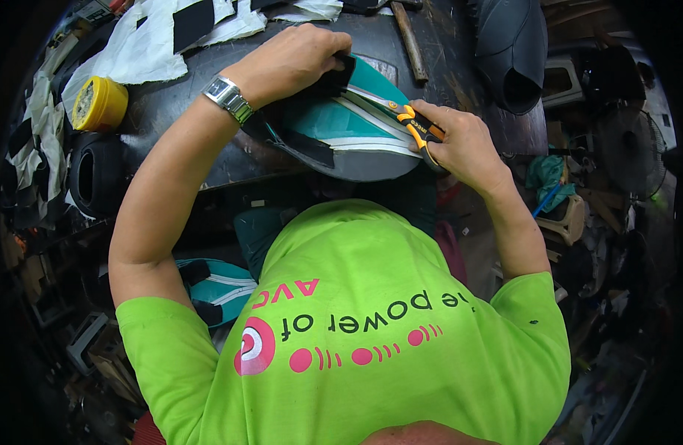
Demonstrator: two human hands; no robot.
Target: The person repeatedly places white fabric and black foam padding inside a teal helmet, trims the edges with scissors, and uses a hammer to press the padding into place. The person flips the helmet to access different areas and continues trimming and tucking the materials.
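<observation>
A teal piece with white stripes and a dark rounded edge (338, 124), like a sewn upper or bag panel, rests over the table's near edge. At its far left, my left hand (304, 59) has its fingers closed on a black flap (334, 80) of this piece. My right hand (460, 144) is wrapped round the orange and black handles of pliers (417, 127) at the right side. The pliers point left over the teal panel, near a white strip. Whether their jaws grip anything is too small to tell.
On the dark table (163, 148) are a yellow tub (100, 104), white cloth scraps (126, 59), a wooden-handled hammer (410, 44) and a black shoe-shaped form (510, 52). Another dark form (97, 174) stands at left. A similar teal piece (221, 285) lies beside my left arm. A fan (632, 152) is at right.
</observation>
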